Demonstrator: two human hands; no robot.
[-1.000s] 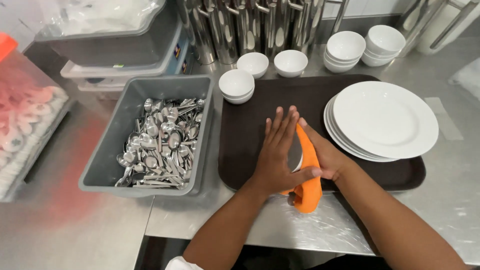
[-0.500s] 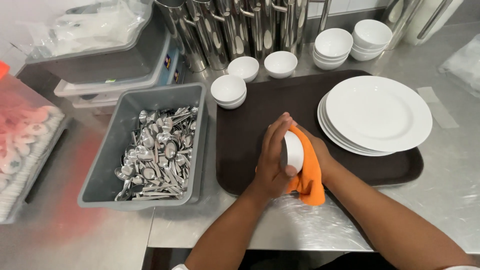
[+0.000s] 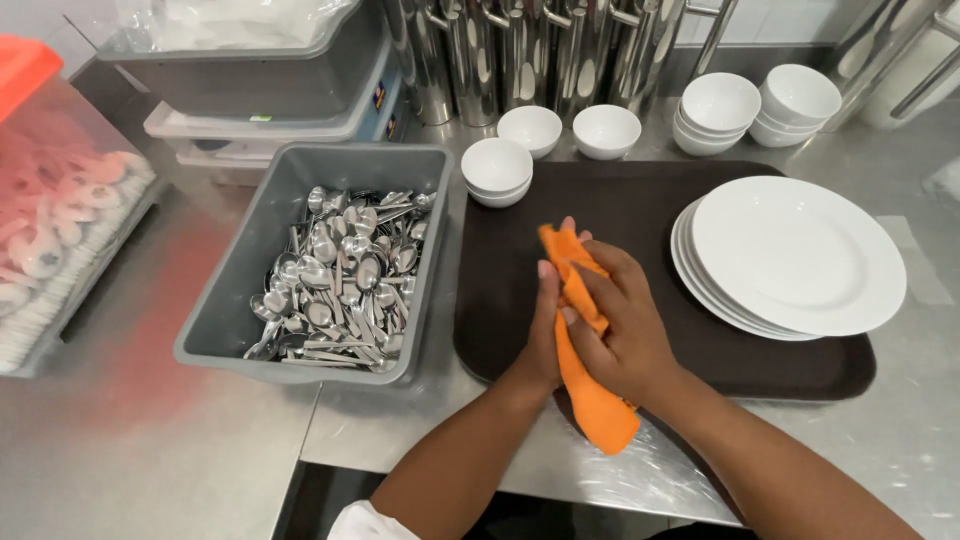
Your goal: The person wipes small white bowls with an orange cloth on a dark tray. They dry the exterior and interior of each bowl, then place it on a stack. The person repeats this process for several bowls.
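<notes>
- The right hand point(image 3: 625, 335) is closed around a bright orange cleaning cloth point(image 3: 585, 340), its fingers folded over the cloth's upper part; whatever may be wrapped inside cannot be seen.
- The left hand point(image 3: 545, 335) lies flat against the cloth's left side, fingers straight and pointing away from the person, pressing it against the right hand.
- The cloth's loose end hangs down below both hands — toward the person's body, over the edge of the dark brown rectangular tray point(image 3: 520, 300) that lies beneath the hands.
- Right of the right hand, on the same tray, is a stack of white round plates point(image 3: 795, 255).
- Left of the left hand stands a grey plastic tub point(image 3: 245, 260) full of steel spoons point(image 3: 340, 275).
- Beyond the fingertips, small white bowls point(image 3: 497, 168) stand at the tray's far edge — behind them, tall steel jugs point(image 3: 520, 50).
</notes>
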